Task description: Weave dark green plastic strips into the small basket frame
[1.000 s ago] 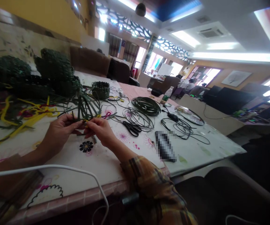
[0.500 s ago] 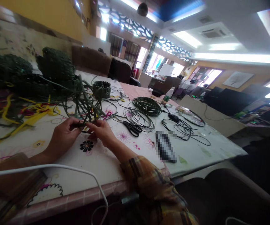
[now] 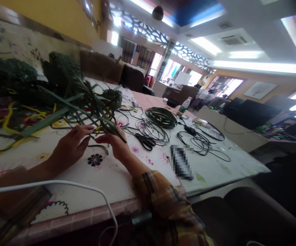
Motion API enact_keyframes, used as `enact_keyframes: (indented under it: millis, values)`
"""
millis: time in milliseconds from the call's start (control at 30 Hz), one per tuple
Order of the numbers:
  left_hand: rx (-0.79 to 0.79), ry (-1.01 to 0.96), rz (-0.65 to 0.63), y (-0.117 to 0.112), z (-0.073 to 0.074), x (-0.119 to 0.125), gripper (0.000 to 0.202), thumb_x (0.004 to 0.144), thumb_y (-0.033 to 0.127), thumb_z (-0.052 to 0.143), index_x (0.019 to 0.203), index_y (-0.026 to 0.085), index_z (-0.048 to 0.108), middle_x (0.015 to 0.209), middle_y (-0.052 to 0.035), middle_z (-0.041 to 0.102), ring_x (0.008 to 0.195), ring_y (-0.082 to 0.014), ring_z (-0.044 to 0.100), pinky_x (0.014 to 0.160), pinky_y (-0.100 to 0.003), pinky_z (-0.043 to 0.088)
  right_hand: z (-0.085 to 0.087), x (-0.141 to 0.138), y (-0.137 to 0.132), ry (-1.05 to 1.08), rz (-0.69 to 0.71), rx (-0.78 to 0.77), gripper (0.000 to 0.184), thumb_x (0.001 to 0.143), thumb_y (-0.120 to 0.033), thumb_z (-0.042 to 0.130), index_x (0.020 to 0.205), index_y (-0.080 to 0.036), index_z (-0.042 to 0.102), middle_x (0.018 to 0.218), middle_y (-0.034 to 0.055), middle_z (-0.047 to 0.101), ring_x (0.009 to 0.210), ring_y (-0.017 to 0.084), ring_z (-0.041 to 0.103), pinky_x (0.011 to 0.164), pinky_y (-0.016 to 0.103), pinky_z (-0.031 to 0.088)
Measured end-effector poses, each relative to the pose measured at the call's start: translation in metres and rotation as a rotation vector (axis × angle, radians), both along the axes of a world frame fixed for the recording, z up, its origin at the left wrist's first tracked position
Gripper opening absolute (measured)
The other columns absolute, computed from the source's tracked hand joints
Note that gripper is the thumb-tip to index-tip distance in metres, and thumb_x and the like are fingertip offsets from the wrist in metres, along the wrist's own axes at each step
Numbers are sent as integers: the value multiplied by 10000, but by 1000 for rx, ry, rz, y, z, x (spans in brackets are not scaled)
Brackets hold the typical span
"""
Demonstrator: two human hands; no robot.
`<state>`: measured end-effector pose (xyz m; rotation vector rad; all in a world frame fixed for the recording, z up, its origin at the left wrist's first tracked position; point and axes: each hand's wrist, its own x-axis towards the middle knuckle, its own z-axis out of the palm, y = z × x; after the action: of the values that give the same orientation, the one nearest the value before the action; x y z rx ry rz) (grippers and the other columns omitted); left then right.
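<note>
My left hand [image 3: 71, 145] and my right hand [image 3: 114, 141] meet over the table, both pinched on a loose weave of dark green flat strips [image 3: 86, 107]. The strips fan out up and to the left from my fingers, with a long one slanting toward the table's left side. A bit of yellow shows between my fingertips. My right sleeve is plaid. A small finished green woven basket [image 3: 113, 97] stands just behind the strips.
Black scissors [image 3: 144, 140] lie right of my hands. Coils of green strip [image 3: 160, 116] and black cords [image 3: 201, 141] lie beyond. Yellow strips [image 3: 14, 118] and piled dark woven pieces [image 3: 11, 80] fill the left. A white cable [image 3: 60, 184] crosses the near edge; sofas behind.
The weave has been lifted and turned, so its strips now fan out wider and higher to the left. Both hands rose a little with it.
</note>
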<state>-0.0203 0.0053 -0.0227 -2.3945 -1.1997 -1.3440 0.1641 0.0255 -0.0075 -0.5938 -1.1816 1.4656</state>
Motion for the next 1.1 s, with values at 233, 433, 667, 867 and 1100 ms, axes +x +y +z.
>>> enact_keyframes:
  millis: [233,433,667,867,1100]
  values:
    - [-118,-75,-19,1,-3,-1,162,944,273,491,1046,221,605,1170,-75,710,1098,-230,678,979,-361,515,-8,8,17,34,-26,-70,266,765,-358,745,920,-189,611,764,-21,663,589,118,659,609,269,615]
    - [-361,-217,-19,2,-1,-3,250,887,346,514,1052,201,633,1167,-78,710,1079,-237,665,1007,-387,513,-6,17,22,-7,133,-29,346,840,-338,666,1161,-243,582,1047,16,686,725,132,705,617,273,630]
    - [-495,-221,-26,4,-1,-3,308,823,387,520,1016,190,658,1108,-106,739,1049,-278,683,989,-406,533,-10,16,20,-13,96,-112,287,891,-420,670,1073,-213,591,937,14,694,680,153,721,620,317,650]
    - [-533,-145,-67,7,-2,-6,302,811,380,515,993,203,677,1074,-86,747,1021,-285,697,949,-402,537,-12,19,26,-62,123,-326,92,917,-225,606,983,-163,592,833,19,702,632,161,728,595,302,648]
    - [-572,-74,-140,15,-5,-14,290,873,380,509,1026,200,676,1055,-75,739,970,-254,691,886,-350,540,-14,23,30,-56,174,-388,179,876,-121,595,1044,-172,559,832,28,727,650,184,745,586,317,648]
